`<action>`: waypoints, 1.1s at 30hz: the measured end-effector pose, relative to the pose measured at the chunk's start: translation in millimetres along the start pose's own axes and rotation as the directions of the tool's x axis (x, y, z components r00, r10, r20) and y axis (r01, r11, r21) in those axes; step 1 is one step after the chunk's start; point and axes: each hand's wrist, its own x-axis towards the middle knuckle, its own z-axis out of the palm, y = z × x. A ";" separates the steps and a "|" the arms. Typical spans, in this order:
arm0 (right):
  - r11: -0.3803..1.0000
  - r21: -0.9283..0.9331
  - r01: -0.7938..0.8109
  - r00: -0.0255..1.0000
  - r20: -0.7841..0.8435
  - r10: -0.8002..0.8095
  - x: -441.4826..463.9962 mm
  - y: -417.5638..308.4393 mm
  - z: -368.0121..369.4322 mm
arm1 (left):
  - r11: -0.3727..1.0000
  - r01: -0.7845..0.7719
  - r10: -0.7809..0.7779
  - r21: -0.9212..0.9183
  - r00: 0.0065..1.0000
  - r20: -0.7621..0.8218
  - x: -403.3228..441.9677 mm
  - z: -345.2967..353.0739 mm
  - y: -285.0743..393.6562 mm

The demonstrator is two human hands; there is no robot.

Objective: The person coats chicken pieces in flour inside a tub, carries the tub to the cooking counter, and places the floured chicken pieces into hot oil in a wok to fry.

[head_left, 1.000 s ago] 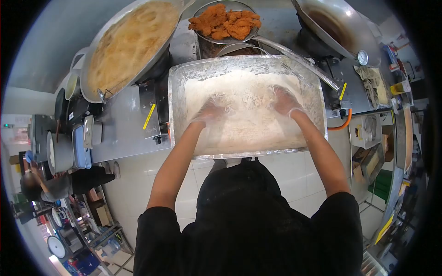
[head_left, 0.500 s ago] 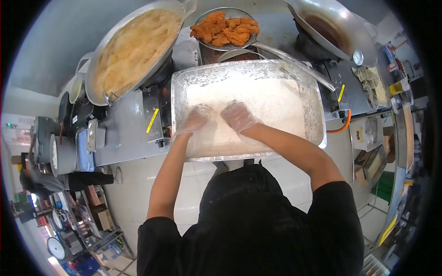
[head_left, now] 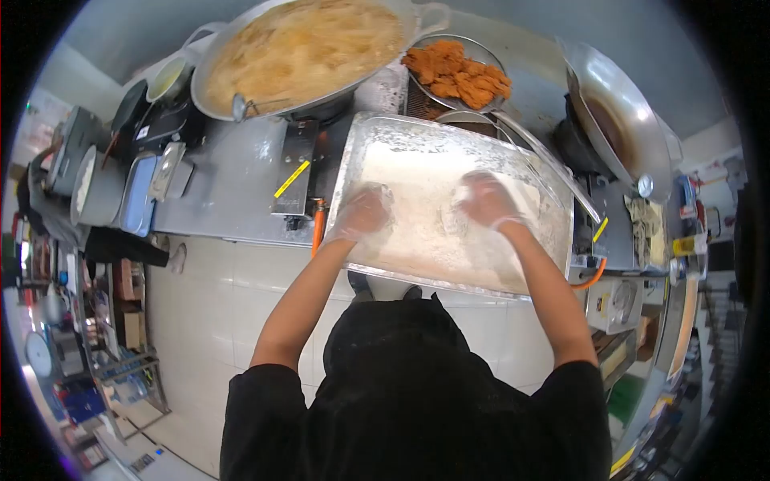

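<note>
A large metal tray (head_left: pixel 347 172) holds a bed of white flour (head_left: pixel 425 172). My left hand (head_left: pixel 366 210), in a clear plastic glove, is at the tray's left side, low over the flour. My right hand (head_left: pixel 487 199), gloved the same way, is right of the tray's middle, with a disturbed patch of flour beside its fingers. Both hands are smeared by motion, so their fingers are hard to make out. I see no separate item in either hand.
Behind the tray, a long-handled strainer (head_left: pixel 525 132) holds fried breaded pieces (head_left: pixel 459 74). A big wok (head_left: pixel 309 52) of foaming oil stands back left; another wok (head_left: pixel 613 108) stands back right. A person (head_left: pixel 120 244) is at far left.
My hands have moved apart, the right one shifting rightward across the flour. The camera view has turned, so the tray now looks tilted and the woks sit further right.
</note>
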 end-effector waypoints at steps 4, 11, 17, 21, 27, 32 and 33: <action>0.992 -0.016 -0.127 0.984 -0.126 0.124 -6.1 -0.1 -25.7 | 0.949 0.262 -0.258 -0.175 0.965 0.047 7.9 0.8 17.6; 0.988 -0.015 -0.155 0.984 -0.094 0.153 6.3 -9.4 -17.9 | 0.889 0.364 -0.376 -0.277 0.927 0.012 21.5 -50.0 46.8; 0.972 -0.084 -0.217 0.974 -0.085 0.210 -8.1 -14.9 -30.9 | 0.960 0.219 -0.245 -0.173 0.958 -0.149 15.2 -30.4 41.1; 0.995 -0.017 -0.099 0.984 0.146 0.100 -10.8 -1.0 -32.7 | 0.807 0.304 -0.420 -0.507 0.898 -0.130 7.9 -51.3 41.6; 0.959 -0.182 -0.218 0.972 0.044 0.230 -12.6 -11.3 -34.6 | 0.903 0.056 -0.269 -0.426 0.846 -0.460 -8.0 -58.0 35.5; 0.974 -0.157 -0.166 0.972 0.141 0.188 -8.8 -12.2 -43.6 | 0.737 0.116 -0.541 -0.666 0.692 -0.478 -51.5 -120.1 11.6; 0.976 -0.188 -0.113 0.978 0.150 0.142 -7.2 -15.7 -50.9 | 0.731 0.166 -0.624 -0.661 0.555 -0.550 -65.6 -118.4 4.7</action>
